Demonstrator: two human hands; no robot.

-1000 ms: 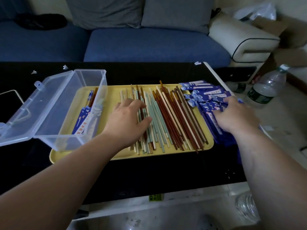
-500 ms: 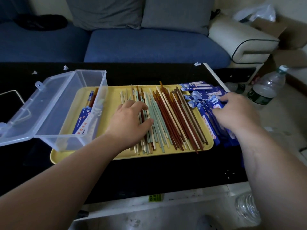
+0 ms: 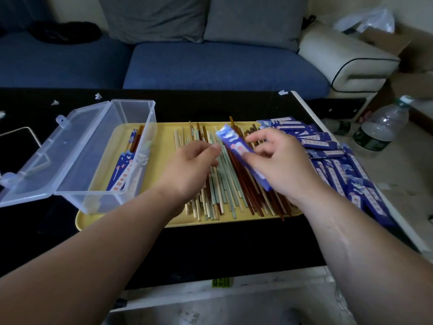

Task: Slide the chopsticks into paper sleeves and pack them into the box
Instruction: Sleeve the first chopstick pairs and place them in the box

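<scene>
A yellow tray point(image 3: 164, 146) on the black table holds several loose chopsticks point(image 3: 225, 184) in cream, pale green and brown. My right hand point(image 3: 278, 165) grips one blue paper sleeve point(image 3: 236, 146) and holds it slanted above the chopsticks. My left hand point(image 3: 189, 170) rests on the chopstick pile with fingers curled on the sticks; whether it grips any is hidden. A clear plastic box point(image 3: 131, 146) stands on the tray's left end with its lid point(image 3: 46, 151) open, and sleeved chopsticks point(image 3: 124, 165) lie inside. Several spare blue sleeves point(image 3: 337, 160) are piled at the right.
A blue sofa point(image 3: 210, 64) runs behind the table. A plastic water bottle point(image 3: 379, 127) stands on the floor at the right, near a cream stool point(image 3: 346, 57). A phone-like dark slab point(image 3: 16, 148) lies at the far left. The table's right edge point(image 3: 304, 106) is white.
My right hand has lifted one blue sleeve from the pile and carried it left over the chopsticks. My left hand has shifted slightly right on the pile and curled its fingers.
</scene>
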